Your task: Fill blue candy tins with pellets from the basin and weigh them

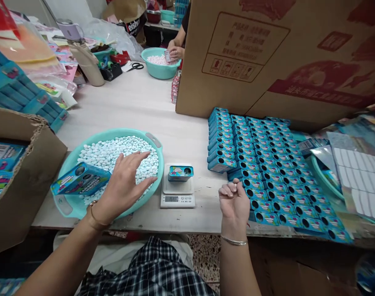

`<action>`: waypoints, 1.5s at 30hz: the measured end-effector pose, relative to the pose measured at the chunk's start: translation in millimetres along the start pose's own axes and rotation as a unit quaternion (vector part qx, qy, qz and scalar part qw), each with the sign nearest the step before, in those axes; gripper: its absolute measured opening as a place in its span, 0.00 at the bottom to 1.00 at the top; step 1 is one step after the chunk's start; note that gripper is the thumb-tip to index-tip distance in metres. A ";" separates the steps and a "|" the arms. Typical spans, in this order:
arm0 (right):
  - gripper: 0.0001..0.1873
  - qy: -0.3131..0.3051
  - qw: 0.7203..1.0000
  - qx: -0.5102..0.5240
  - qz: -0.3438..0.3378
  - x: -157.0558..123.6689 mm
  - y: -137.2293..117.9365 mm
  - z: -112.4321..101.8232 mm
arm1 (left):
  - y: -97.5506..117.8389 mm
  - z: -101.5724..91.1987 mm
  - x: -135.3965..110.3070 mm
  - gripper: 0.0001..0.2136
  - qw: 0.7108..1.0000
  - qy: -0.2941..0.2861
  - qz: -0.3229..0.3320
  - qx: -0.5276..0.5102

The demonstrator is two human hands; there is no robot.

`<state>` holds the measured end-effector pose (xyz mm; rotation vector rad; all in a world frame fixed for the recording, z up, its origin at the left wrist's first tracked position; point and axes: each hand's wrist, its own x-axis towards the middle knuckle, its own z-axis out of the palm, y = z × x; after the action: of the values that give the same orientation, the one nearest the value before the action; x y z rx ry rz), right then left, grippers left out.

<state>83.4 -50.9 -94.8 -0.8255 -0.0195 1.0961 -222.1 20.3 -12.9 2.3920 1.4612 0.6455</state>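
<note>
My left hand (122,185) hovers open, fingers spread, over the small white-blue candies (119,152) in a teal basin (158,158). A blue candy box (79,179) lies tilted in the basin just left of that hand. My right hand (234,200) is closed in a loose fist near the table's front edge; what it holds, if anything, is hidden. Between my hands a small white digital scale (177,193) carries another blue box (180,173) lying on its side.
Rows of blue boxes (267,172) lie right of the scale. A big cardboard carton (282,53) stands behind them. An open carton (24,172) sits at left. Far back, another person's hands (175,51) work at a second teal basin (158,68). Sticker sheets (360,181) lie at right.
</note>
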 end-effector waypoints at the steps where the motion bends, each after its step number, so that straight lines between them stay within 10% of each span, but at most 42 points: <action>1: 0.07 0.002 1.000 -0.003 0.014 -0.7 3.5 -6.0 | 1.6 0.9 0.6 0.24 1.000 -0.005 0.003 0.001; 16: 0.15 0.003 0.992 -0.011 0.122 -7.4 33.6 -13.5 | 53.8 74.0 48.7 0.24 0.969 -0.161 0.109 0.152; 24: 0.16 0.040 0.993 0.003 0.113 -19.9 25.3 -58.1 | 60.9 75.2 63.1 0.14 0.962 -0.169 0.146 0.160; 31: 0.17 0.023 0.992 -0.036 0.118 -27.0 30.6 -57.9 | 113.0 96.0 96.3 0.13 0.952 -0.166 0.240 0.088; 41: 0.19 0.050 0.985 -0.153 0.058 -19.7 42.8 -65.8 | 131.3 171.1 124.9 0.08 0.739 -0.098 0.664 0.058; 45: 0.17 0.021 0.972 -0.232 0.023 5.2 54.9 -67.4 | 126.2 174.6 130.9 0.07 0.733 -0.085 0.671 0.073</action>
<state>70.3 -75.1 -177.5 -1.2721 -0.2294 1.1335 14.1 80.0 -77.8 3.1930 -0.5891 0.4760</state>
